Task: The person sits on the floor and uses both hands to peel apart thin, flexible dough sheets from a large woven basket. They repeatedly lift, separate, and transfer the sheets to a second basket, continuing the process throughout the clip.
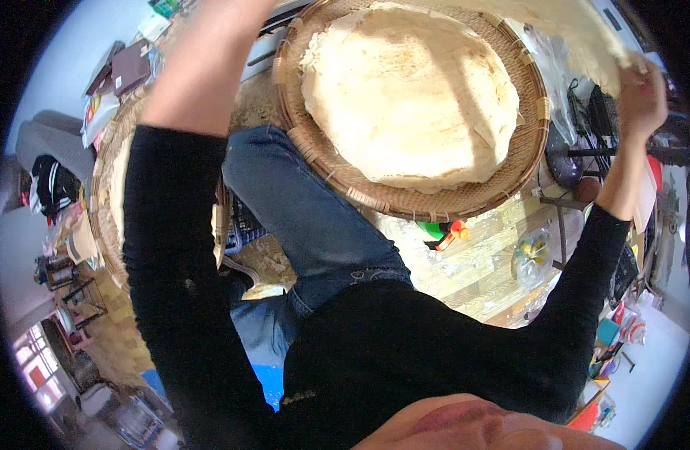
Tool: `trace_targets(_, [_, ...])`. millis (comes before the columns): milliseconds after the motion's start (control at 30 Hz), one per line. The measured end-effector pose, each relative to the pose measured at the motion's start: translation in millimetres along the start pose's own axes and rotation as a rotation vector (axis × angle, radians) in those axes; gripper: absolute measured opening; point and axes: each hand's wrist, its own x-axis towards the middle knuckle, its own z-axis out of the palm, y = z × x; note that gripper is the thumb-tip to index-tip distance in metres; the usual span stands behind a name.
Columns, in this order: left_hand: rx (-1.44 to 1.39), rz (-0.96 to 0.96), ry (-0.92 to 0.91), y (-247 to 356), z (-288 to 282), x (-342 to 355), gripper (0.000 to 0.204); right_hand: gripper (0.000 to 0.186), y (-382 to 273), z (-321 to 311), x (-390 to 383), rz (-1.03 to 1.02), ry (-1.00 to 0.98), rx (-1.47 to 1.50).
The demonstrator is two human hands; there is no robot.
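A round pile of thin, pale, dough-like sheets (405, 97) lies in a shallow woven bamboo tray (427, 204) in front of me. Up at the top right, my right hand (642, 97) pinches the edge of another thin pale sheet (570, 26), which stretches leftward above the tray's far side and runs out of the picture. My left forearm (202, 67) reaches up past the tray's left side, and the hand itself is beyond the upper edge. A band of shadow falls across the pile.
Another woven tray (105, 202) is at the left, partly behind my left arm. An orange and green toy-like object (453, 234) and a clear plastic bag (534, 251) lie on the wooden floor. A dark metal-framed stand (562, 225) is at the right.
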Motion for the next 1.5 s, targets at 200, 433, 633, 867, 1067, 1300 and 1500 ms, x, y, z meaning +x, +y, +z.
trace_targets(200, [0.042, -0.118, -0.216, -79.4, 110.9, -110.5, 0.003, 0.031, -128.1, 81.6, -139.6, 0.035, -0.293, 0.264])
trace_targets(433, [0.040, -0.168, -0.516, -166.0, 197.6, -234.3, 0.005, 0.023, -225.5, 166.8, -241.2, 0.078, -0.669, 0.650])
trace_targets(633, [0.442, -0.170, -0.758, -167.5, 207.4, -248.3, 0.008, 0.019, -233.6, 188.8, -230.8, 0.026, -0.694, 0.726])
trace_targets(867, [0.437, -0.404, -0.863, -137.0, 224.0, -262.2, 0.104, 0.056, -145.1, 331.7, -190.4, 0.216, -0.621, 0.029])
trace_targets(1067, [0.371, -0.529, -1.079, -147.5, 220.8, -266.0, 0.137, 0.073, -82.8, 437.5, -176.0, 0.511, -0.828, -0.132])
trace_targets(1300, [0.291, -0.586, -1.091, -148.4, 224.4, -265.0, 0.140, 0.079, -75.2, 459.4, -185.5, 0.615, -0.957, -0.050])
trace_targets(1500, [0.182, -0.502, -1.309, -110.1, 177.8, -222.3, 0.086, 0.067, -67.9, 478.1, -144.1, 0.198, -1.165, -0.306])
